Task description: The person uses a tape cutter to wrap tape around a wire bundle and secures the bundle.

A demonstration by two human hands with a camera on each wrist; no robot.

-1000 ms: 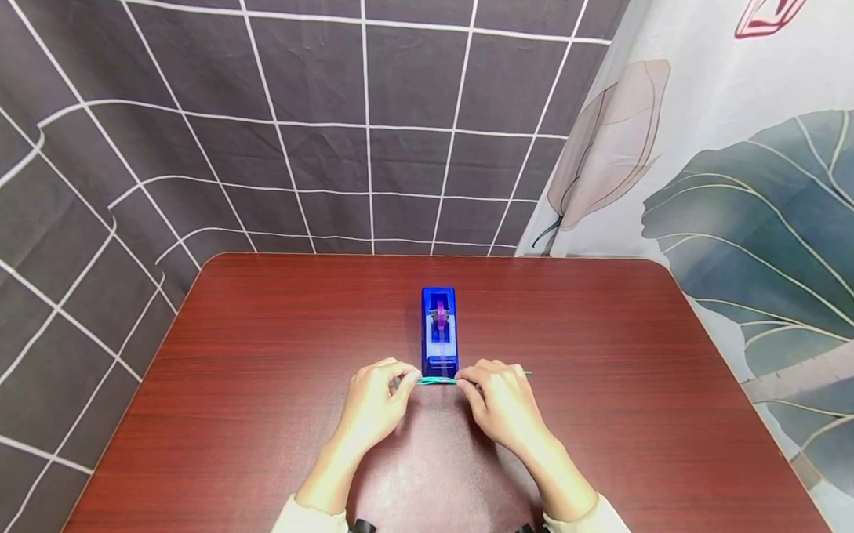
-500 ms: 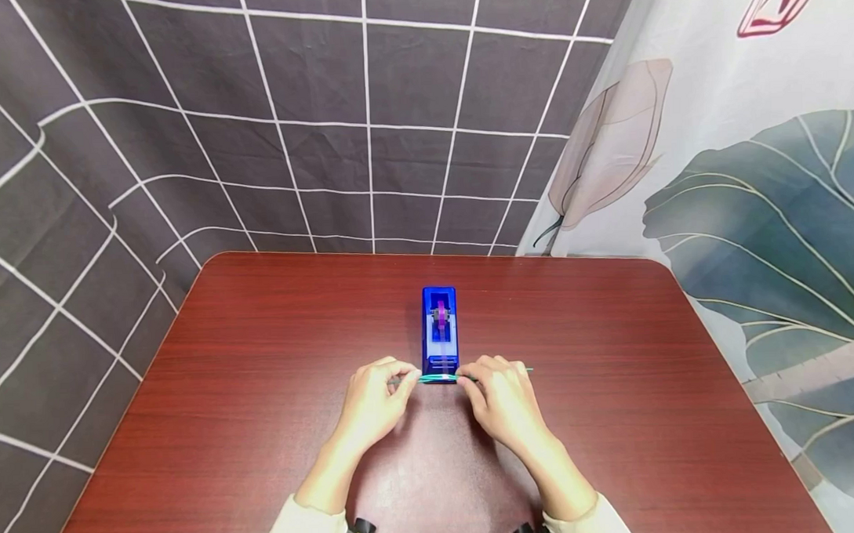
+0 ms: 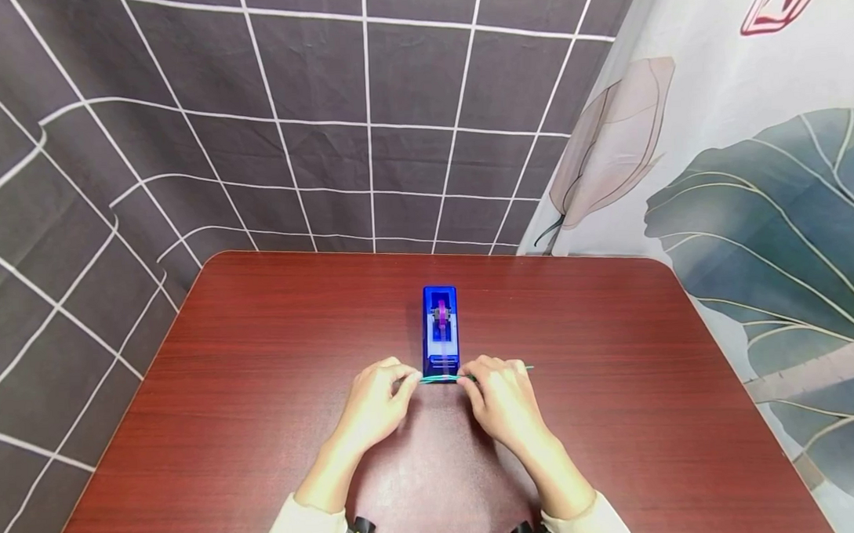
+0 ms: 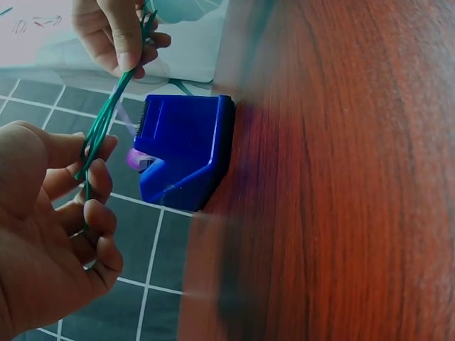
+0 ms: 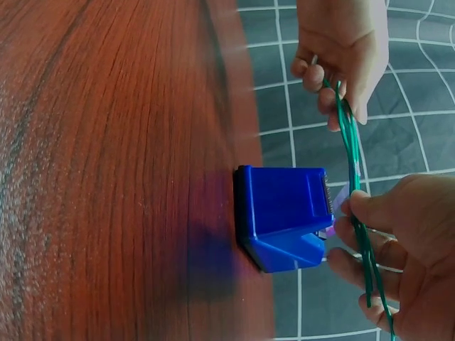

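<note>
A bundle of green wires (image 3: 439,379) is stretched sideways between both hands, just in front of a blue tape dispenser (image 3: 440,352). My left hand (image 3: 377,401) pinches its left end between thumb and fingertips. At the other end, my right hand (image 3: 504,397) pinches it in the same way, and a loose wire tip sticks out past the knuckles. A strip of clear tape (image 4: 126,117) runs from the dispenser's toothed edge to the bundle in the left wrist view. On the dispenser sits a purple tape roll (image 3: 441,317).
The dispenser stands on a reddish-brown wooden table (image 3: 295,326). Behind the table hangs a dark grey curtain (image 3: 324,160) with white grid lines, and to the right a white curtain (image 3: 602,213) with a leaf print.
Over the last second the wire bundle has shifted very slightly away from me, toward the dispenser's front. Both hands keep their pinch and stay almost in place.
</note>
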